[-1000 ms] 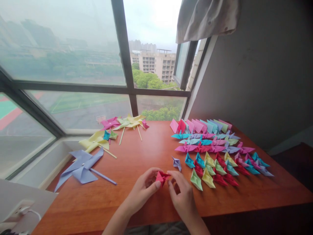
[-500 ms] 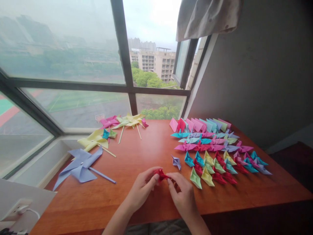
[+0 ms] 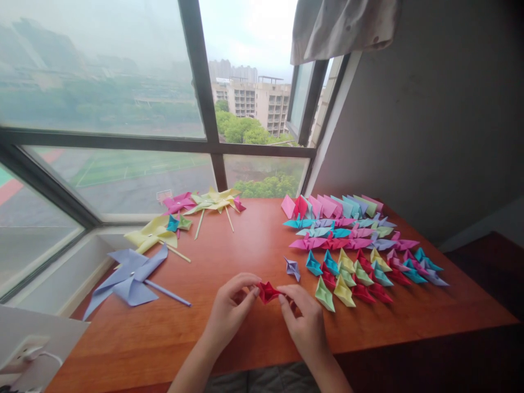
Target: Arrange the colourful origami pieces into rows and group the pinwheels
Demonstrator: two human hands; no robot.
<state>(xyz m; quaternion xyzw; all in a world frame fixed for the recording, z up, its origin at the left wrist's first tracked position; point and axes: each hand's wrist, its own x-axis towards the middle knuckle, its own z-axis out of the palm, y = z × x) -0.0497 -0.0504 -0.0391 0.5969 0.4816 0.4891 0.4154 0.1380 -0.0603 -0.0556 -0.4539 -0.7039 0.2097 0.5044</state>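
A small red folded paper piece (image 3: 267,291) is pinched between both my hands just above the wooden table (image 3: 229,251), near its front edge. My left hand (image 3: 229,312) grips its left side with thumb and fingertips. My right hand (image 3: 302,322) holds its right side, fingers curled. A lone lavender folded piece (image 3: 292,267) lies just beyond the red one. To the right of my right hand begin rows of small folded pieces (image 3: 360,270) in green, yellow, red, blue and pink.
Flat pink, blue and green folded shapes (image 3: 331,206) line the far right of the table. Paper pinwheels on sticks lie at left: a lavender one (image 3: 131,275), a yellow one (image 3: 153,234), pink and yellow ones (image 3: 204,203) by the window. A white device with a cable (image 3: 28,355) sits bottom left.
Both hands have turned and worked the red piece slightly, its points now spread between the fingertips. The view has shifted a little; nothing on the table has moved.
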